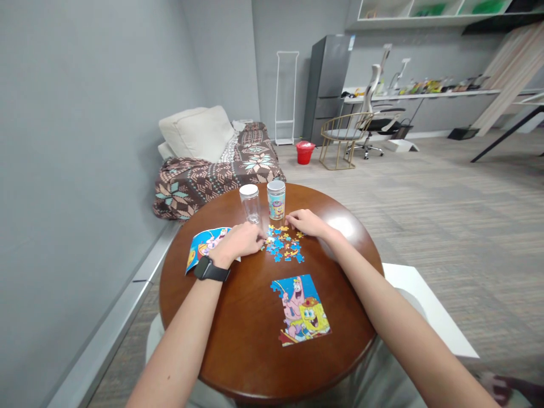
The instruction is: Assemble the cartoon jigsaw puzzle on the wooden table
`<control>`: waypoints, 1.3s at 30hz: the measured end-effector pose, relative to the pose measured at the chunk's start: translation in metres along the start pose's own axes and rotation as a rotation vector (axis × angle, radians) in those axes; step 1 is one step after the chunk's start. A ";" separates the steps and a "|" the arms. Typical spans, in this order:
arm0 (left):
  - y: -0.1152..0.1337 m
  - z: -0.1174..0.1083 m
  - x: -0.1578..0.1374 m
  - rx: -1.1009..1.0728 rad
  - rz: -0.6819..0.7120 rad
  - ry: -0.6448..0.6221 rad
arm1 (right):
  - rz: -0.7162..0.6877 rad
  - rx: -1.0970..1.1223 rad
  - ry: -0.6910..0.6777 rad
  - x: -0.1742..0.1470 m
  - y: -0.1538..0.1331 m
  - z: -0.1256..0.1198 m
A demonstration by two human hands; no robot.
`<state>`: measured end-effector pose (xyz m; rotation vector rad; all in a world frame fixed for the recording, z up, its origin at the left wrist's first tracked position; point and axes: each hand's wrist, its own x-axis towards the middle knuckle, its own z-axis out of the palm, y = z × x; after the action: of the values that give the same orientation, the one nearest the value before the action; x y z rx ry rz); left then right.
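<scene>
On the round table, a heap of loose jigsaw pieces [277, 246], mostly blue and yellow, lies between my hands. My left hand [244, 240], with a black watch on the wrist, reaches to the heap's left edge; its fingers are curled together, and whatever they hold is hidden. At the far right edge of the pieces rests my right hand [306, 222], loosely bent, fingertips down near the table, nothing visible in it. Closer to me lies a partly joined jigsaw puzzle [304, 311] of cartoon figures, its left edge uneven. A matching picture sheet [199, 245] is partly under my left hand.
A clear jar [250, 205] with a white lid and a printed jar [276, 201] stand behind the pieces on the brown table [242, 345]. Beyond it are a patterned sofa [250, 161], a red bin [304, 153] and chairs. A white seat [425, 300] is at the right.
</scene>
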<state>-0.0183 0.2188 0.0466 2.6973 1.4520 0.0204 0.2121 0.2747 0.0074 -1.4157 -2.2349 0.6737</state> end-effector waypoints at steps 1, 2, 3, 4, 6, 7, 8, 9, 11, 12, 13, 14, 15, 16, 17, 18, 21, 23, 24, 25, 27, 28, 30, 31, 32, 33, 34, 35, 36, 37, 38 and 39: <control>0.001 0.000 0.000 -0.005 0.019 -0.008 | -0.014 0.002 -0.016 0.000 0.001 0.001; 0.002 -0.001 0.001 -0.009 0.033 -0.016 | -0.029 0.007 -0.034 0.001 0.001 0.002; 0.002 -0.001 0.001 -0.013 0.042 -0.022 | -0.043 0.015 -0.053 0.001 0.002 0.003; 0.003 -0.001 0.001 -0.015 0.044 -0.022 | -0.054 0.024 -0.067 0.001 0.002 0.003; 0.004 0.000 0.003 -0.023 0.035 -0.014 | -0.067 0.032 -0.080 0.001 0.001 0.004; 0.004 0.001 0.003 -0.030 0.025 -0.014 | -0.070 0.026 -0.076 0.001 0.000 0.004; 0.003 0.001 0.003 -0.039 0.016 -0.015 | -0.069 0.015 -0.065 0.000 -0.001 0.003; 0.002 0.001 0.004 -0.048 0.008 -0.013 | -0.064 -0.001 -0.050 0.000 -0.002 0.002; -0.001 0.000 0.003 -0.065 -0.010 -0.004 | -0.034 -0.041 -0.004 -0.002 -0.005 -0.002; -0.003 -0.001 0.002 -0.075 -0.021 0.004 | -0.004 -0.066 0.028 -0.003 -0.006 -0.005; -0.006 -0.002 0.001 -0.086 -0.032 0.009 | 0.036 -0.093 0.060 -0.004 -0.007 -0.007; -0.009 -0.004 0.000 -0.096 -0.043 0.008 | 0.081 -0.121 0.088 -0.005 -0.008 -0.010; -0.012 -0.005 -0.001 -0.102 -0.054 0.003 | 0.129 -0.146 0.110 -0.007 -0.009 -0.012; -0.014 -0.006 -0.001 -0.104 -0.061 -0.005 | 0.176 -0.165 0.118 -0.008 -0.009 -0.014; -0.016 -0.007 -0.002 -0.102 -0.067 -0.013 | 0.215 -0.172 0.113 -0.009 -0.010 -0.016; -0.018 -0.007 -0.002 -0.098 -0.070 -0.021 | 0.244 -0.166 0.097 -0.010 -0.010 -0.017; -0.018 -0.005 -0.001 -0.111 -0.048 -0.032 | 0.248 -0.074 0.036 -0.010 -0.009 -0.016; -0.016 -0.002 0.001 -0.131 -0.013 -0.040 | 0.200 0.005 0.001 -0.009 -0.010 -0.013; -0.014 -0.001 0.002 -0.137 0.000 -0.043 | 0.173 0.038 -0.018 -0.009 -0.010 -0.011; -0.011 0.000 0.003 -0.137 0.008 -0.045 | 0.148 0.065 -0.037 -0.008 -0.010 -0.009; -0.007 0.001 0.004 -0.123 0.012 -0.041 | 0.105 0.099 -0.065 -0.007 -0.010 -0.007; -0.005 0.001 0.004 -0.115 0.015 -0.038 | 0.090 0.108 -0.070 -0.007 -0.010 -0.006; -0.003 0.001 0.004 -0.105 0.017 -0.035 | 0.071 0.124 -0.063 -0.006 -0.010 -0.005; -0.002 0.001 0.004 -0.102 0.016 -0.035 | 0.064 0.134 -0.054 -0.005 -0.009 -0.004; -0.002 0.002 0.004 -0.097 0.012 -0.038 | 0.059 0.144 -0.043 -0.005 -0.008 -0.004; -0.003 0.002 0.004 -0.090 0.006 -0.040 | 0.051 0.152 -0.032 -0.005 -0.008 -0.003; -0.003 0.003 0.004 -0.081 0.000 -0.042 | 0.041 0.154 -0.019 -0.004 -0.007 -0.003; -0.004 0.003 0.005 -0.071 -0.002 -0.043 | 0.028 0.149 -0.008 -0.004 -0.007 -0.003; -0.005 0.004 0.006 -0.064 -0.001 -0.042 | 0.013 0.139 0.000 -0.004 -0.007 -0.004; -0.005 0.005 0.006 -0.059 0.001 -0.043 | -0.005 0.126 0.006 -0.004 -0.007 -0.004; -0.006 0.005 0.007 -0.058 0.002 -0.044 | -0.022 0.112 0.009 -0.005 -0.008 -0.005; -0.006 0.006 0.007 -0.059 0.004 -0.045 | -0.038 0.100 0.007 -0.005 -0.009 -0.006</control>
<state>-0.0191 0.2271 0.0404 2.6363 1.4107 0.0035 0.2112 0.2678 0.0166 -1.3215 -2.1853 0.7564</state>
